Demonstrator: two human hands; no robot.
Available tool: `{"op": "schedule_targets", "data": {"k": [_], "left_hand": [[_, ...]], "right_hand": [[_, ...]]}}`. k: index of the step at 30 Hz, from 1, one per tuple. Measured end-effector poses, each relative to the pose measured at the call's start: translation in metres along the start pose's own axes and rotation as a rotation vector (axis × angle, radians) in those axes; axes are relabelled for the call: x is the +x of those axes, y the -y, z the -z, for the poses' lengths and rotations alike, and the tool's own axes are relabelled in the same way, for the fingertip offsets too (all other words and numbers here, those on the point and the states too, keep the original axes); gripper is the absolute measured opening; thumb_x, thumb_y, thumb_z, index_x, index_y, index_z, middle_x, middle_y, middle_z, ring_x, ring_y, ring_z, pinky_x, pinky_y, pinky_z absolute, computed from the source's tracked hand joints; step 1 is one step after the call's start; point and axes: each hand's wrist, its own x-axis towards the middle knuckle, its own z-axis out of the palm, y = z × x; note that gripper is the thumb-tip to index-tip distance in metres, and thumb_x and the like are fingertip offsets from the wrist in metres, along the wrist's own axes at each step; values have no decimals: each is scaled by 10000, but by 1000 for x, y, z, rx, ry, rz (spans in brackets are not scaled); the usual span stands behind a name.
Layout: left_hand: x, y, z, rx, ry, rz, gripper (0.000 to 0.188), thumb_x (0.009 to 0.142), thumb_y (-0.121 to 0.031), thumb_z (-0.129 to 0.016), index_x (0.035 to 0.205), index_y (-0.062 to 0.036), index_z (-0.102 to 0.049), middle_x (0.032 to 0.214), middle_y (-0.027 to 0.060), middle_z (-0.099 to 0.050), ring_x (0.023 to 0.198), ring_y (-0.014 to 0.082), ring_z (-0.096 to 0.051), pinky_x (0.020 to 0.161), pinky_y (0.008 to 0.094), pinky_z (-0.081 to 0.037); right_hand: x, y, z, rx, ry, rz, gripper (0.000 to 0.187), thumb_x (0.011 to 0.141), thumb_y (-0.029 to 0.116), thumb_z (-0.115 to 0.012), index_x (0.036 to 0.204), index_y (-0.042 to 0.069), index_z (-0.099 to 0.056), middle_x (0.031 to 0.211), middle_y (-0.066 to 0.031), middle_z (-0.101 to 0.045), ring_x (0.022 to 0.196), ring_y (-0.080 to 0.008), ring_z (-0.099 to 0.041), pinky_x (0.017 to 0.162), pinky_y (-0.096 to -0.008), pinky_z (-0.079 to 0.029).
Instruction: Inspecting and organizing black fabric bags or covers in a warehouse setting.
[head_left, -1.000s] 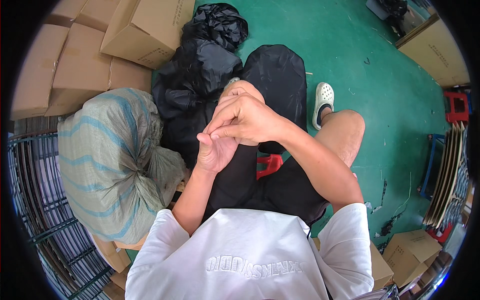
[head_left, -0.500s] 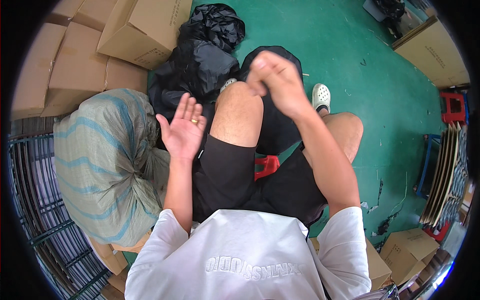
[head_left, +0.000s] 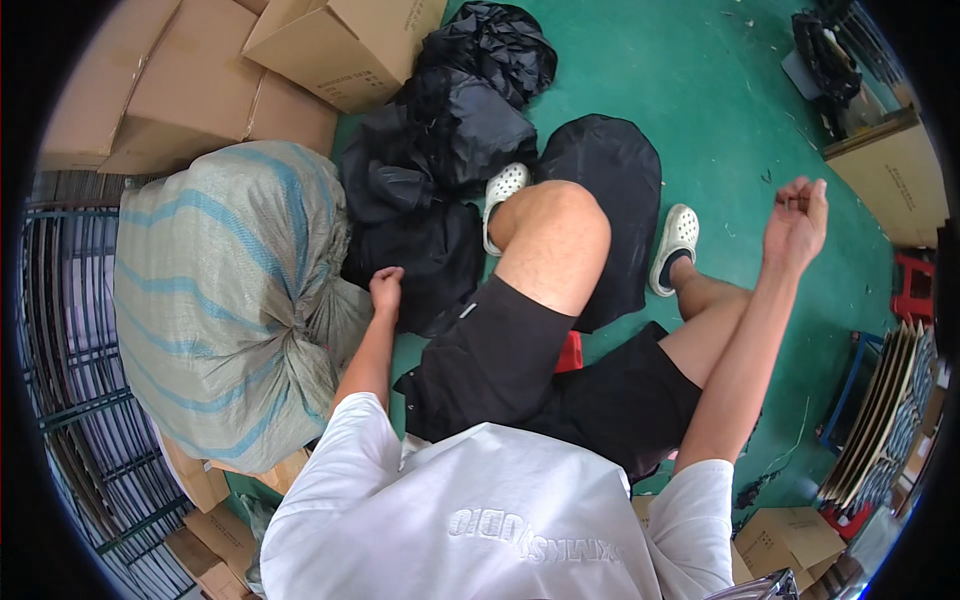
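My left hand [head_left: 386, 290] is low on the left, beside my knee, its fingers drawn together over a pile of black cloth [head_left: 430, 240]. Whether any of that cloth is pinched between them cannot be made out. Out to the right, above the green floor, I hold up my right hand [head_left: 795, 230]. Its fingers are loosely bent with the thumb apart, and nothing shows in it. A flat black piece with a rounded end [head_left: 605, 220] lies between my legs, partly behind my knee. Black plastic bags [head_left: 480, 110] are heaped beyond the cloth.
At my left stands a bulging woven sack [head_left: 220, 300] with blue stripes, before a metal rack [head_left: 80, 350]. Cartons [head_left: 190, 90] are stacked at far left. A red stool [head_left: 570, 352] shows under me. Stacked boards [head_left: 875, 420] and another red stool [head_left: 912, 285] are at right.
My left hand has turned from palm-up with spread fingers to drawn-together fingers and dropped lower. The right hand has swung from above my knees far out to the right. The view has shifted.
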Motion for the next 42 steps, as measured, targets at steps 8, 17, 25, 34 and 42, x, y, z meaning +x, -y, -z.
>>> {"op": "schedule_targets", "data": {"k": [8, 17, 25, 34, 42], "left_hand": [[-33, -60, -29, 818, -125, -53, 796, 714, -307, -822, 1353, -66, -412, 1391, 159, -404, 1286, 365, -397, 1067, 448, -355], [-23, -46, -21, 772, -357, -44, 659, 764, -275, -781, 1315, -71, -482, 1347, 145, -478, 1259, 340, -435, 1055, 455, -355], [-18, -32, -12, 763, -384, -222, 438, 798, -243, -735, 1190, -93, -611, 1217, 111, -613, 1177, 324, -523, 1021, 421, -383], [11, -65, -15, 640, -181, 148, 428, 839, -321, -690, 1166, -52, -626, 1175, 171, -646, 1107, 351, -594, 949, 441, -451], [21, -38, -29, 269, -315, -72, 379, 949, -276, -545, 1185, 21, -561, 1148, 224, -620, 1085, 349, -582, 944, 404, -437]], "right_hand": [[0, 21, 33, -114, -501, -383, 280, 935, 108, -590, 1183, 4, -514, 1162, -133, -577, 1019, -238, -559, 819, -356, -473], [5, -1, 11, -145, -362, -416, 246, 945, 121, -565, 1152, -3, -526, 1075, -135, -593, 948, -235, -569, 795, -334, -470], [-1, -16, -20, -213, -208, -463, 268, 954, 162, -563, 1160, -11, -564, 1047, -119, -615, 920, -217, -583, 813, -322, -470], [-6, -17, -24, -228, -169, -484, 266, 961, 149, -552, 1167, -18, -563, 1056, -112, -617, 918, -209, -587, 816, -317, -485], [-11, -25, -42, -268, -154, -468, 235, 941, 164, -576, 1114, 6, -576, 989, -105, -633, 862, -194, -599, 783, -305, -473]]}}
